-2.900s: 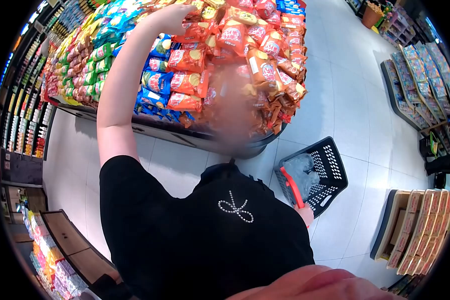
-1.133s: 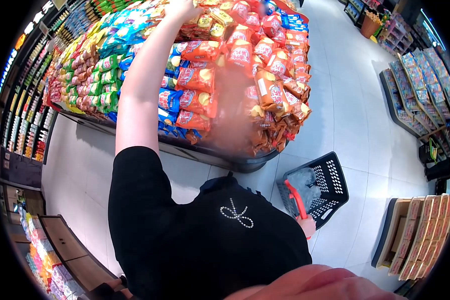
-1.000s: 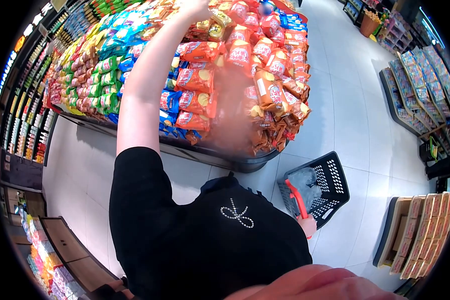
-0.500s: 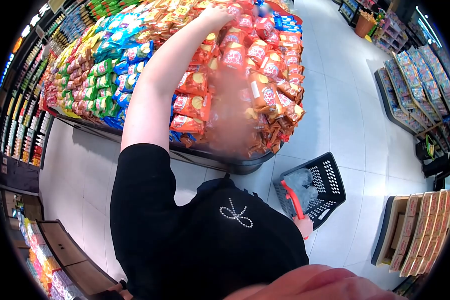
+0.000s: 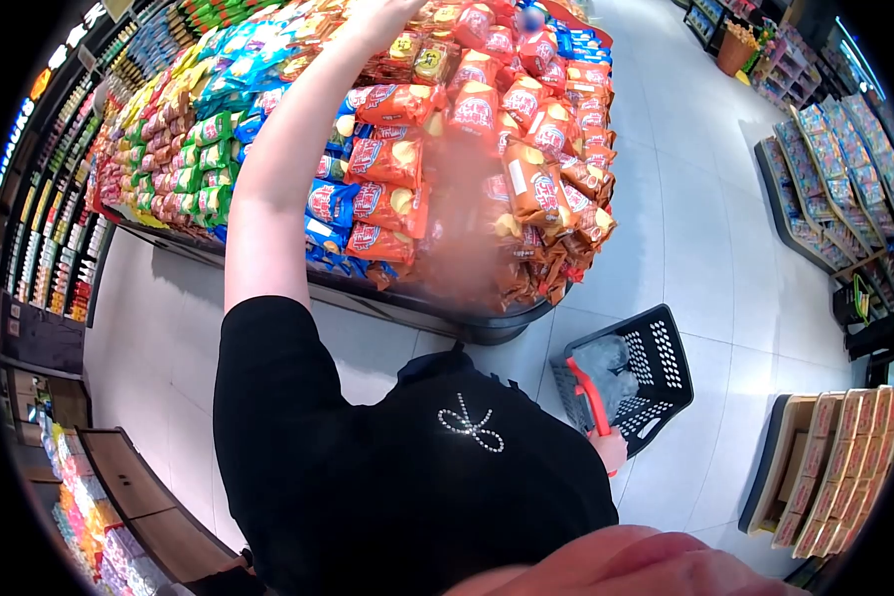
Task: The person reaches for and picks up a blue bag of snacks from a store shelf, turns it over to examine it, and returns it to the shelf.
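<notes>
My left arm stretches up over the snack display, and my left hand (image 5: 395,8) is at the top edge of the view beside orange snack bags (image 5: 385,161). Its fingers are mostly cut off, so whether they hold anything is hidden. My right hand (image 5: 611,449) is closed around the red handle (image 5: 588,395) of a black shopping basket (image 5: 673,360), low on my right side. Crumpled clear plastic (image 5: 606,360) lies inside the basket. Brown snack bags (image 5: 538,189) are piled at the near right corner of the display, with blue bags (image 5: 330,204) to the left.
A dark display rim (image 5: 437,316) runs in front of me. Green bags (image 5: 209,169) sit farther left, beyond which stand bottle shelves (image 5: 50,238). On the right are a rack of packets (image 5: 834,179) and stacked boxes (image 5: 844,467). Pale floor tiles (image 5: 705,238) lie between.
My left hand has moved up and left, mostly out of the frame, uncovering more bags. The view has shifted slightly. My right hand still grips the basket handle.
</notes>
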The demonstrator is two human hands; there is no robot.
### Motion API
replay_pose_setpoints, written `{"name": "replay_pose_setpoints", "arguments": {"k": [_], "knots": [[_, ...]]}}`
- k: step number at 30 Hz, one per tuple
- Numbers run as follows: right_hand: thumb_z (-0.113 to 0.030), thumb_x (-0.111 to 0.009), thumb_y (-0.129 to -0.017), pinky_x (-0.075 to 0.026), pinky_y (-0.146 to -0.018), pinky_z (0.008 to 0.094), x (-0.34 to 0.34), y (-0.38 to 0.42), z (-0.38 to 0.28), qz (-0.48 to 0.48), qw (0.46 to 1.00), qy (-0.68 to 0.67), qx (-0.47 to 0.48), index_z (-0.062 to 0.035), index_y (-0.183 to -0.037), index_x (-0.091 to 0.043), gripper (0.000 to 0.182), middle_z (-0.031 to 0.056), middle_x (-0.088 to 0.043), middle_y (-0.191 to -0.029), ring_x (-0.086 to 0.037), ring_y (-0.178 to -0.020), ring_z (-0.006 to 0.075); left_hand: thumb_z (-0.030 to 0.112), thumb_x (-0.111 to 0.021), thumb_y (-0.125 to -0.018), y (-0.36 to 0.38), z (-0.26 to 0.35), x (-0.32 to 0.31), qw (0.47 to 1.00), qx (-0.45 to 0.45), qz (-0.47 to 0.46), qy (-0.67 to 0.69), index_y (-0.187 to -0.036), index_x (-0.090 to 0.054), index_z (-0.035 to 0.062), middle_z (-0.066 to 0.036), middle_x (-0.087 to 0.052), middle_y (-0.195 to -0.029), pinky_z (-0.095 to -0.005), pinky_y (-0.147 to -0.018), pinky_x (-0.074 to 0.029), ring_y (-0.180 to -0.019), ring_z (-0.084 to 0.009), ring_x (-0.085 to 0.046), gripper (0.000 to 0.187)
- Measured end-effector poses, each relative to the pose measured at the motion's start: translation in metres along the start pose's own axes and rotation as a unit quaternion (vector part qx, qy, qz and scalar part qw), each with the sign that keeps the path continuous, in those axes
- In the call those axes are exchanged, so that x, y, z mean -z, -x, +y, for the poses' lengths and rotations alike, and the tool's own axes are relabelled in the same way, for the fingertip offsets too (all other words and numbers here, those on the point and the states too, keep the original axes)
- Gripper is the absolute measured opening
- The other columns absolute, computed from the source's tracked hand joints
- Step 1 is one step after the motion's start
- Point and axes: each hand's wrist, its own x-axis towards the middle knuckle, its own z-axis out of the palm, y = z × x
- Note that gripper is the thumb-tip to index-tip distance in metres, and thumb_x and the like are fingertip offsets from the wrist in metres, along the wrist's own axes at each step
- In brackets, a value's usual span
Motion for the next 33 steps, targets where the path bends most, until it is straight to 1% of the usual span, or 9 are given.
{"name": "replay_pose_setpoints", "arguments": {"k": [3, 7, 10, 11, 12, 15, 21, 29, 33], "knots": [[-0.033, -0.063, -0.064, -0.048, -0.054, 0.0415, 0.001, 0.000, -0.001, 0.006, 1.000, 0.008, -0.002, -0.0092, -0.063, -0.060, 0.024, 0.0126, -0.059, -0.060, -0.060, -0.058, 0.0321, 0.014, -0.043, -0.083, -0.007, 0.017, 0.025, 0.922, 0.180, -0.032, 0.340, -0.113, -0.050, -0.0019, -0.016, -0.050, -0.118, -0.0292, -0.097, -0.029, -0.113, -0.0233, -0.042, 0.035], [-0.033, -0.062, -0.065, -0.048, -0.054, 0.0414, 0.006, 0.000, -0.003, 0.000, 1.000, 0.008, 0.007, -0.0093, -0.063, -0.060, 0.024, 0.0128, -0.059, -0.059, -0.060, -0.058, 0.0321, 0.012, -0.045, -0.081, -0.003, 0.021, 0.031, 0.956, 0.168, -0.021, 0.240, -0.105, -0.054, -0.0011, -0.013, -0.054, -0.112, -0.0298, -0.092, -0.033, -0.108, -0.0219, -0.046, 0.028], [-0.033, -0.062, -0.064, -0.049, -0.055, 0.0411, 0.008, -0.001, -0.004, 0.005, 1.000, 0.007, 0.001, -0.0098, -0.063, -0.060, 0.023, 0.0128, -0.059, -0.059, -0.060, -0.059, 0.0323, 0.011, -0.046, -0.081, 0.003, 0.005, 0.023, 0.932, 0.264, -0.123, 0.215, -0.101, -0.055, 0.0029, -0.008, -0.053, -0.111, -0.0334, -0.089, -0.033, -0.106, -0.0206, -0.046, 0.024], [-0.033, -0.062, -0.064, -0.049, -0.055, 0.0412, 0.009, -0.001, -0.004, 0.000, 1.000, 0.005, 0.001, -0.0099, -0.063, -0.060, 0.023, 0.0128, -0.059, -0.060, -0.060, -0.059, 0.0324, 0.010, -0.047, -0.079, 0.005, 0.005, 0.020, 0.963, 0.182, -0.195, -0.026, -0.103, -0.052, 0.0069, -0.010, -0.056, -0.100, -0.0357, -0.081, -0.039, -0.096, -0.0249, -0.051, 0.024], [-0.032, -0.062, -0.064, -0.049, -0.055, 0.0414, 0.009, -0.001, -0.004, -0.005, 1.000, 0.004, 0.001, -0.0101, -0.064, -0.060, 0.022, 0.0128, -0.059, -0.060, -0.060, -0.059, 0.0324, 0.009, -0.049, -0.077, 0.008, 0.005, 0.018, 0.926, 0.086, -0.254, -0.265, -0.105, -0.049, 0.0109, -0.013, -0.058, -0.089, -0.0380, -0.073, -0.045, -0.087, -0.0293, -0.056, 0.027], [-0.033, -0.063, -0.064, -0.049, -0.056, 0.0413, 0.009, -0.001, -0.005, -0.009, 1.000, 0.009, -0.006, -0.0099, -0.065, -0.060, 0.023, 0.0126, -0.059, -0.060, -0.060, -0.060, 0.0322, 0.017, -0.052, -0.079, 0.017, -0.007, 0.006, 0.954, -0.006, -0.215, -0.211, -0.101, -0.051, 0.0117, -0.013, -0.060, -0.082, -0.0404, -0.068, -0.046, -0.081, -0.0302, -0.058, 0.022], [-0.035, -0.063, -0.065, -0.048, -0.057, 0.0410, 0.009, 0.000, -0.003, -0.019, 1.000, -0.007, -0.004, -0.0091, -0.066, -0.060, 0.026, 0.0125, -0.060, -0.062, -0.060, -0.062, 0.0320, 0.031, -0.060, -0.075, 0.007, 0.019, 0.011, 0.907, 0.070, -0.342, -0.234, -0.099, -0.053, 0.0145, -0.009, -0.060, -0.093, -0.0379, -0.071, -0.047, -0.089, -0.0257, -0.057, 0.030], [-0.035, -0.061, -0.067, -0.048, -0.059, 0.0416, 0.020, 0.000, -0.007, -0.037, 0.999, -0.003, -0.018, -0.0090, -0.068, -0.061, 0.026, 0.0134, -0.060, -0.064, -0.060, -0.065, 0.0324, 0.036, -0.058, -0.075, 0.003, 0.027, 0.012, 0.904, 0.046, -0.352, -0.239, -0.096, -0.053, 0.0092, -0.010, -0.059, -0.089, -0.0393, -0.072, -0.047, -0.089, -0.0274, -0.056, 0.035], [-0.032, -0.061, -0.067, -0.049, -0.058, 0.0406, 0.013, -0.001, -0.002, -0.029, 1.000, -0.007, -0.009, -0.0087, -0.067, -0.061, 0.024, 0.0131, -0.059, -0.062, -0.060, -0.062, 0.0318, 0.026, -0.059, -0.073, 0.004, 0.036, 0.012, 0.939, -0.019, -0.276, -0.204, -0.097, -0.054, 0.0073, -0.011, -0.057, -0.092, -0.0387, -0.071, -0.046, -0.089, -0.0280, -0.055, 0.031]]}}
